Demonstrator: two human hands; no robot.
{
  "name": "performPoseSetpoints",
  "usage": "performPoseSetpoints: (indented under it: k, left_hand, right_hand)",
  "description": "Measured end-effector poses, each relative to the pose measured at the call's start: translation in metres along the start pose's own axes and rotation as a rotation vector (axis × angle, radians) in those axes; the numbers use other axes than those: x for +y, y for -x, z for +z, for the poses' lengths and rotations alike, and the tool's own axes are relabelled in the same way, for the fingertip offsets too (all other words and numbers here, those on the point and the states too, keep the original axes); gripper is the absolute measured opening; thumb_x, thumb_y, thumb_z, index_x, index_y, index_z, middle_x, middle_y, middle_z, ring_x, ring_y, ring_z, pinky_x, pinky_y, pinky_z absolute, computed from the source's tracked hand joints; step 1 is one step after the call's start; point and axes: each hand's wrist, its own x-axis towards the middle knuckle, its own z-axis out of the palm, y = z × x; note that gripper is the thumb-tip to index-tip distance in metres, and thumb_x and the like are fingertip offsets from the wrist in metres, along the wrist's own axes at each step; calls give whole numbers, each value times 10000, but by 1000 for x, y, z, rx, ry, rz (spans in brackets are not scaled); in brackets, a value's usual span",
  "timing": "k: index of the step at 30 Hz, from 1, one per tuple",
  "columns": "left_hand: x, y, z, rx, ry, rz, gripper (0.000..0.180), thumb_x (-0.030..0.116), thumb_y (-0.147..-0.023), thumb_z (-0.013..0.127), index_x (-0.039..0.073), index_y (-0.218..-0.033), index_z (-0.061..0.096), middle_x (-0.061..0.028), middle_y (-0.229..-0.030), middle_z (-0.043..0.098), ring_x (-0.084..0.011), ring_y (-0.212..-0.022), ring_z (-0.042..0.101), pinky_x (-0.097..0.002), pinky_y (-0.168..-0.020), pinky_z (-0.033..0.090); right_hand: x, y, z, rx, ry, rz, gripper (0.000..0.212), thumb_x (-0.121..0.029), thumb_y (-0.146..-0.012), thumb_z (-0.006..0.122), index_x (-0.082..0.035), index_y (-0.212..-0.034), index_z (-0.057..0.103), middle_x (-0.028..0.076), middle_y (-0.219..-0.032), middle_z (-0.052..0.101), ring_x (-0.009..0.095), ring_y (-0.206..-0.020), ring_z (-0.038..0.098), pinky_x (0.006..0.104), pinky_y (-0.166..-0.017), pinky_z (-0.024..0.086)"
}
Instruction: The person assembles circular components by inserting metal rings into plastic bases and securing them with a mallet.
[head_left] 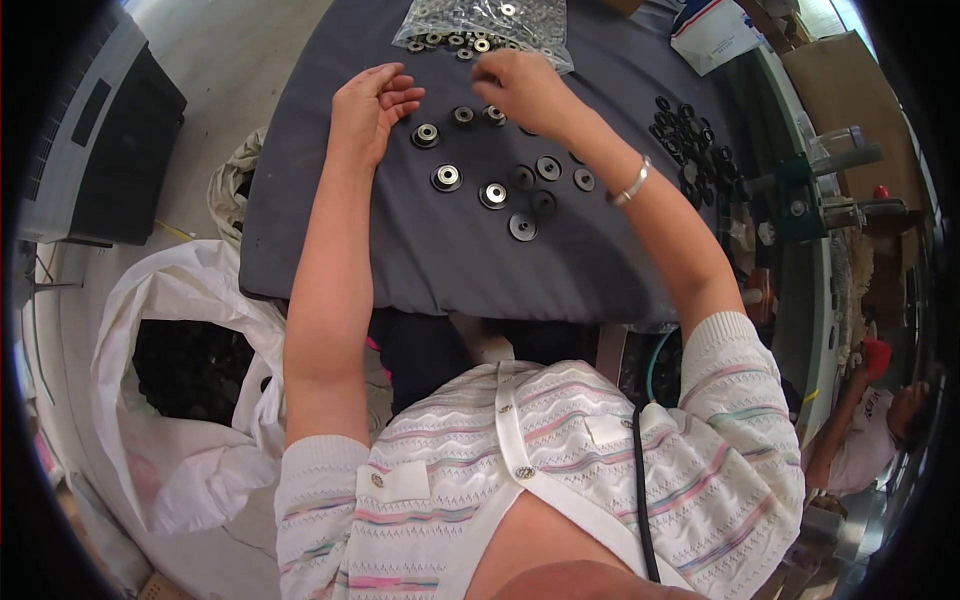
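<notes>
On the dark grey cloth lie several round black discs with shiny metal rings at their centres, among them a ringed disc (447, 178) in front of my hands. My left hand (372, 108) hovers at the far left of this group, fingers curved and apart, with nothing visible in them. My right hand (522, 88) is above a ringed disc (495, 115) at the back, fingers curled together; whatever they hold is hidden. Plain dark discs, such as a flat disc (523, 227), lie nearer me. Just beyond my right hand is a clear plastic bag (545, 25) of small metal rings.
A pile of black rings (690, 145) lies at the right, beside a green metal clamp-like fixture (797, 195). A white sack (190, 270) with dark pieces stands on the floor at left, near a grey crate (110, 120). Another person (870, 430) is at far right.
</notes>
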Motion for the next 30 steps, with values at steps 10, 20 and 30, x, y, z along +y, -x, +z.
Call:
performPoseSetpoints:
  k: [10, 20, 30]
  left_hand:
    - [-2, -2, 1, -17, 20, 9, 210, 106, -892, 528, -55, -1021, 564, -134, -844, 603, -247, -747, 645, -321, -642, 533]
    - [-6, -6, 2, -25, 2, 12, 210, 101, -898, 523, -59, -1030, 560, -137, -860, 603, -250, -755, 647, -329, -648, 534]
    - [-5, -6, 0, -35, -23, 17, 215, 106, -901, 521, -59, -1033, 563, -152, -872, 607, -261, -779, 645, -341, -673, 533]
  right_hand:
    - [61, -66, 56, 16, 299, 57, 261, -131, -782, 566, -88, -1032, 625, 171, -917, 642, 349, -884, 609, 437, -778, 480]
    - [71, -61, 50, 28, 266, -134, 254, -142, -741, 591, -41, -972, 622, 162, -859, 640, 329, -833, 617, 422, -756, 490]
    - [5, 90, -19, -158, -147, -38, 221, -51, -752, 619, -4, -968, 617, 107, -831, 545, 233, -667, 584, 308, -605, 475]
